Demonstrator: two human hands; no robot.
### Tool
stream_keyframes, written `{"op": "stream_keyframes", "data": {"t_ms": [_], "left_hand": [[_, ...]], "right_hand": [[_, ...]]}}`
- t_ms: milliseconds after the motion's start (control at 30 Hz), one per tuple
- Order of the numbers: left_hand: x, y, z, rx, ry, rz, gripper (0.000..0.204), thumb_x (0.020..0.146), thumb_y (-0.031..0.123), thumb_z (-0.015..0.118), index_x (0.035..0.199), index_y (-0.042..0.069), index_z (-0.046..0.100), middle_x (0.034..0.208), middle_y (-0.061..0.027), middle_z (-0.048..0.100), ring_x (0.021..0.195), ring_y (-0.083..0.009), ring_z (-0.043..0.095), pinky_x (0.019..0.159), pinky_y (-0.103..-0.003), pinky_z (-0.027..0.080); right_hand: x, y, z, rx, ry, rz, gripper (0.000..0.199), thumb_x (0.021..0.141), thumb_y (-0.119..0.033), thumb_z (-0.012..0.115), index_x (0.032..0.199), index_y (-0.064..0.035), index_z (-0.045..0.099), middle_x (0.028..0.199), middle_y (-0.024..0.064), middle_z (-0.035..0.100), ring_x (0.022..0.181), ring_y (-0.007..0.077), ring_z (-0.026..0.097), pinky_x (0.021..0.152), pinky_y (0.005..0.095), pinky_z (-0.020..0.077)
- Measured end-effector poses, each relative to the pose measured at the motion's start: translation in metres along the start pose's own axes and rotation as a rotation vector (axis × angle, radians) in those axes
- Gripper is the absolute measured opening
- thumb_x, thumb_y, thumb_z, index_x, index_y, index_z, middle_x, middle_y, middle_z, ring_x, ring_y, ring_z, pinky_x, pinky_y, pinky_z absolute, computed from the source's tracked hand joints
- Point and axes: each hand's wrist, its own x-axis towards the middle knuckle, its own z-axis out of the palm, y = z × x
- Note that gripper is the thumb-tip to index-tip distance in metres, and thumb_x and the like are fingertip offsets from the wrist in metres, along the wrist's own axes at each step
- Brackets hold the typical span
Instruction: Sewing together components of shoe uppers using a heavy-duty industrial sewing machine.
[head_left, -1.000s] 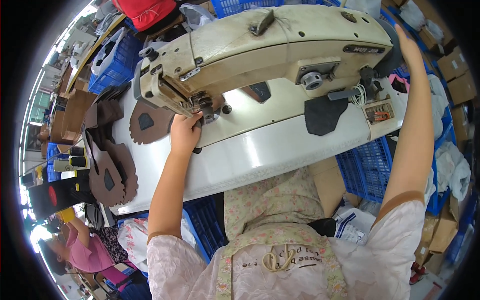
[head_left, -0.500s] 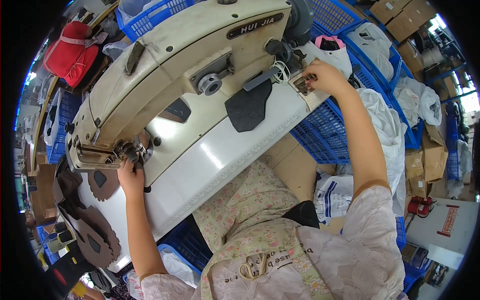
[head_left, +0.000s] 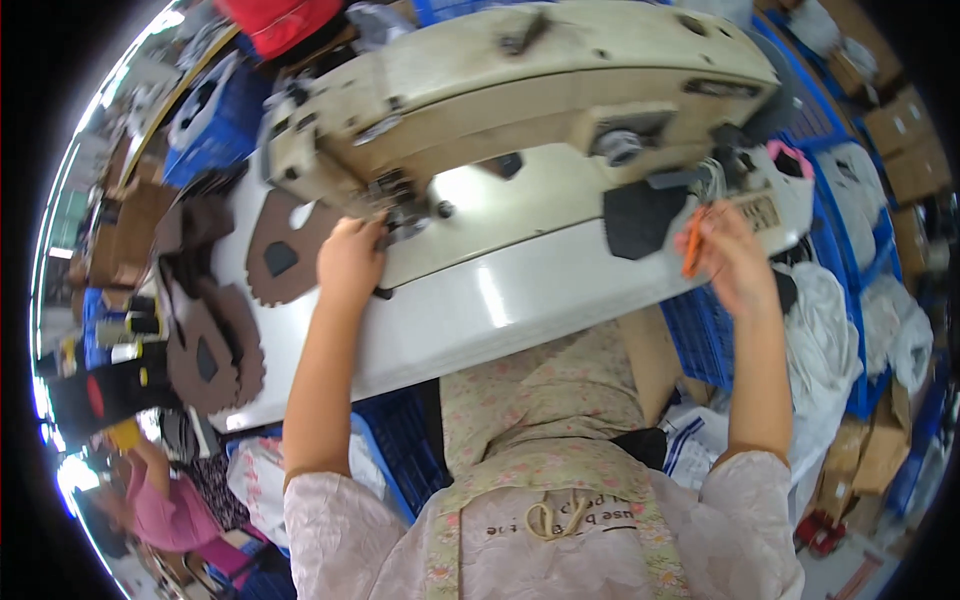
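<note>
My left hand (head_left: 351, 258) is closed beside the needle and presser-foot area of a cream sewing machine (head_left: 490, 112). Its fingertips are partly hidden, so whatever they pinch does not show. Against that hand lies a scalloped brown piece (head_left: 305, 272) with a dark patch on it. Over the right part of the white table (head_left: 470, 315), my right hand (head_left: 738, 262) holds a small orange tool (head_left: 692, 243), blurred by motion. To the left of this hand, a dark grey cut piece (head_left: 632, 222) lies on the machine bed.
More brown scalloped pieces (head_left: 215, 350) overlap at the table's left end. Blue crates (head_left: 700, 330) and white bags (head_left: 815, 330) crowd the right side. A red bag (head_left: 280, 22) sits behind the machine. Another person in pink (head_left: 170, 510) is at lower left.
My right hand has left the metal plate at the machine's right end and now has the orange tool. My left hand stays by the needle area. The whole view has turned.
</note>
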Motion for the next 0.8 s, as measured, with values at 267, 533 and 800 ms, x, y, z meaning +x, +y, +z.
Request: {"op": "stream_keyframes", "data": {"t_ms": [267, 533, 800], "left_hand": [[-0.004, 0.016, -0.002, 0.185, -0.157, -0.012, 0.041, 0.082, 0.023, 0.063, 0.121, 0.011, 0.060, 0.105, -0.0115, 0.060, 0.095, -0.0290, 0.064, 0.073, -0.041, 0.056], [-0.010, 0.002, -0.011, -0.251, -0.074, 0.021, 0.025, 0.078, 0.028, 0.065, 0.100, 0.016, 0.066, 0.107, -0.0110, 0.060, 0.102, -0.0301, 0.060, 0.077, -0.040, 0.054], [0.007, 0.022, -0.010, -0.199, -0.114, -0.128, 0.029, 0.088, 0.016, 0.056, 0.109, -0.001, 0.066, 0.136, -0.0193, 0.057, 0.126, -0.0279, 0.056, 0.095, -0.039, 0.052]], "right_hand": [[-0.024, 0.085, 0.274, -0.407, -0.389, -0.493, 0.064, 0.087, -0.016, 0.074, 0.141, -0.0035, 0.044, 0.081, 0.0010, 0.062, 0.064, 0.0078, 0.055, 0.061, 0.0217, 0.0461], [0.015, 0.101, 0.338, -0.402, -0.216, -0.862, 0.091, 0.087, -0.023, 0.076, 0.149, 0.0045, 0.016, 0.112, 0.0119, 0.062, 0.067, 0.0111, 0.056, 0.062, 0.0233, 0.0495], [0.034, 0.104, 0.270, -0.653, -0.346, -1.198, 0.044, 0.080, -0.016, 0.079, 0.118, -0.0062, 0.059, 0.091, 0.0048, 0.068, 0.057, 0.0058, 0.052, 0.053, 0.0195, 0.0425]]}}
